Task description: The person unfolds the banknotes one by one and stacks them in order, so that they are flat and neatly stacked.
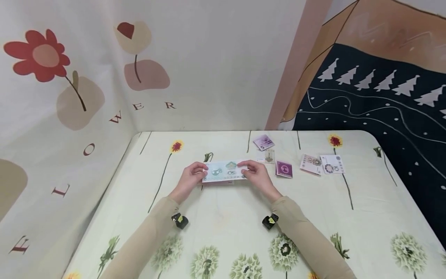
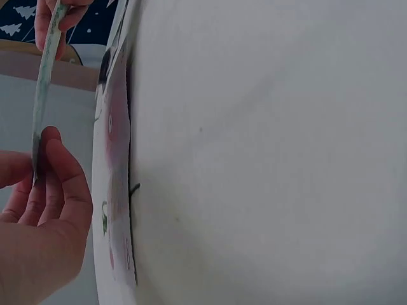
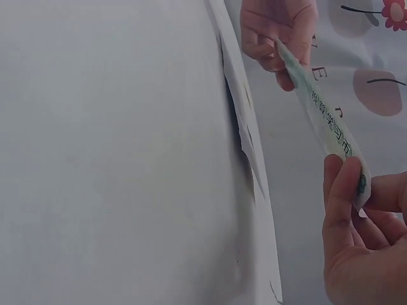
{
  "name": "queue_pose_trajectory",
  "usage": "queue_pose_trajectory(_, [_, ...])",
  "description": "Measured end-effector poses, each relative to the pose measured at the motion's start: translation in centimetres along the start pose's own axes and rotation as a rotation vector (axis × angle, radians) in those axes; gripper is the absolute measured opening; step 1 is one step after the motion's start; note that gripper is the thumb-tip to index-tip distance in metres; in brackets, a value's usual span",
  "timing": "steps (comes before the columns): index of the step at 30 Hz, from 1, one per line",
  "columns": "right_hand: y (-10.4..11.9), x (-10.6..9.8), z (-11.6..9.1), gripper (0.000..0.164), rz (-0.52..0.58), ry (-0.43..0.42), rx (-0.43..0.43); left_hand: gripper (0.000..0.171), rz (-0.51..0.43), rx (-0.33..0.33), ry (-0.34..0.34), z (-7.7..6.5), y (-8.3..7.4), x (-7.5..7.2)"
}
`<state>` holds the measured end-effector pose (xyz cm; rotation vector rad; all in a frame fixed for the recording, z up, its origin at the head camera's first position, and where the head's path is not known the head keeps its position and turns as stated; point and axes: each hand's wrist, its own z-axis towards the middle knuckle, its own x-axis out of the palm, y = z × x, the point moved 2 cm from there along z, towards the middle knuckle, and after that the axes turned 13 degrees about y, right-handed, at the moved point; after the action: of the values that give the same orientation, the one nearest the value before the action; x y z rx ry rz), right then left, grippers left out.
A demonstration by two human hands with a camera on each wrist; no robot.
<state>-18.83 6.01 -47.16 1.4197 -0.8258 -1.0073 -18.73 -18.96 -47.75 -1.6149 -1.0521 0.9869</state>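
Observation:
A pale green banknote [image 1: 223,174] printed with 50 is stretched flat between both hands, raised above the table. My left hand [image 1: 189,179] pinches its left end between thumb and fingers. The other end is pinched by my right hand [image 1: 258,177]. Chinese characters show on the note's face [image 3: 331,117] in the right wrist view. Beneath it a pinkish banknote [image 2: 119,184] lies on the tablecloth, mostly hidden by the green one in the head view.
Right of the hands lie a purple 5 note [image 1: 263,142], a pale 1 note [image 1: 269,157] and a folded dark purple note [image 1: 283,169]. Farther right are a pinkish-brown note [image 1: 311,164] and a 10 note [image 1: 332,164]. A flowered cloth [image 1: 223,217] covers the table; printed curtains hang behind.

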Motion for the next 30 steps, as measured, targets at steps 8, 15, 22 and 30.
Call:
queue_pose_trajectory(8, [0.1,1.2,0.5,0.026,0.031,0.001,0.077,0.016,0.090,-0.021,-0.035,-0.1,0.1,-1.5])
queue_pose_trajectory(15, [-0.2,2.0,1.1,0.026,0.059,0.005,0.181,0.019,0.090,-0.059,-0.053,-0.5,0.4,-2.3])
queue_pose_trajectory(22, [-0.3,2.3,1.9,0.025,0.016,0.019,0.226,0.019,0.132,-0.014,-0.056,-0.8,0.4,-2.8])
queue_pose_trajectory(30, [-0.6,2.9,3.1,0.021,-0.132,0.058,0.252,0.019,0.223,-0.058,-0.041,-0.7,1.0,-3.6])
